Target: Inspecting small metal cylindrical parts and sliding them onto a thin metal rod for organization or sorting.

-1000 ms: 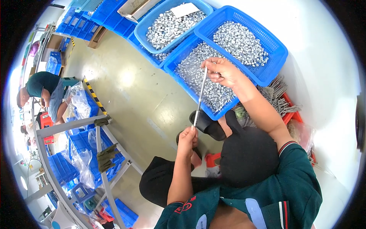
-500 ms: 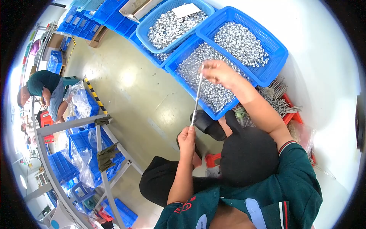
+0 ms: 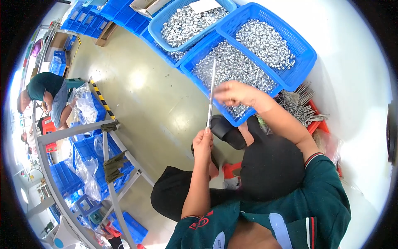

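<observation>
While the thin metal rod (image 3: pixel 212 93) is pinched at its lower end by the left hand (image 3: pixel 202 143), the right hand (image 3: pixel 236 93), fingers curled loosely beside the rod's middle, is best steadied above the near blue basket (image 3: pixel 195 76) of small metal parts (image 3: pixel 240 70); its contents cannot be told.

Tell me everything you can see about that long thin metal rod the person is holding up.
The rod is long, thin, straight and silvery, apparently bare metal. It stands nearly upright in the picture. The left hand pinches its lower end; the right hand is at its middle, blurred, so its grip is unclear. Its upper end lies over a blue basket of small shiny metal parts. Any thread or surface detail is too fine to tell.
</observation>
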The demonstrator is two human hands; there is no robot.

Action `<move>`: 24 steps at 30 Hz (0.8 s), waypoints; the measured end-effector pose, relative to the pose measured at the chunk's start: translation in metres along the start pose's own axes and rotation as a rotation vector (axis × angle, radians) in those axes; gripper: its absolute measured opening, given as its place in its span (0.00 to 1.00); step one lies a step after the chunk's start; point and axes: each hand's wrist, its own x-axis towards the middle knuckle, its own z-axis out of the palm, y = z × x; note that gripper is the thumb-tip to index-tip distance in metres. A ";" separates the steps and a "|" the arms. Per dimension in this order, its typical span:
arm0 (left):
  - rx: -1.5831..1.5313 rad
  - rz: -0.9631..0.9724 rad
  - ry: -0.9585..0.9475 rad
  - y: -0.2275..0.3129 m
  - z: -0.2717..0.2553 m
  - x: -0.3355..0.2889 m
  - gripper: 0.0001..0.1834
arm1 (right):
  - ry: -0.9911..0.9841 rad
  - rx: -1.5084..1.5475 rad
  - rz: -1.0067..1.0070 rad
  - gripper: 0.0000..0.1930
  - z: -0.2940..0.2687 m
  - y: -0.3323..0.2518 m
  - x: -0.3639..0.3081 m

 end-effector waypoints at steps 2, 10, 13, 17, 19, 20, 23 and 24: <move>0.002 -0.006 0.002 0.002 -0.001 -0.001 0.17 | 0.158 0.232 -0.060 0.15 -0.018 0.002 0.004; 0.052 0.000 0.036 -0.004 -0.009 -0.002 0.17 | 0.025 0.669 -0.126 0.11 -0.041 0.016 0.010; 0.124 0.025 0.044 -0.008 -0.011 -0.003 0.17 | 0.090 0.774 -0.136 0.09 -0.040 0.017 0.011; 0.150 0.027 0.045 -0.015 -0.012 -0.003 0.17 | 0.063 0.784 -0.189 0.10 -0.049 0.009 0.007; 0.211 0.065 0.039 -0.016 -0.014 -0.003 0.16 | 0.019 0.866 -0.186 0.11 -0.050 0.005 0.011; 0.243 0.077 0.035 -0.017 -0.016 -0.003 0.17 | -0.006 0.864 -0.186 0.11 -0.050 0.003 0.013; 0.296 0.106 0.058 -0.022 -0.026 -0.003 0.17 | 0.099 0.739 -0.198 0.11 -0.033 -0.005 0.021; 0.301 0.101 0.069 -0.021 -0.028 -0.005 0.17 | 0.133 0.677 -0.204 0.11 -0.030 -0.002 0.020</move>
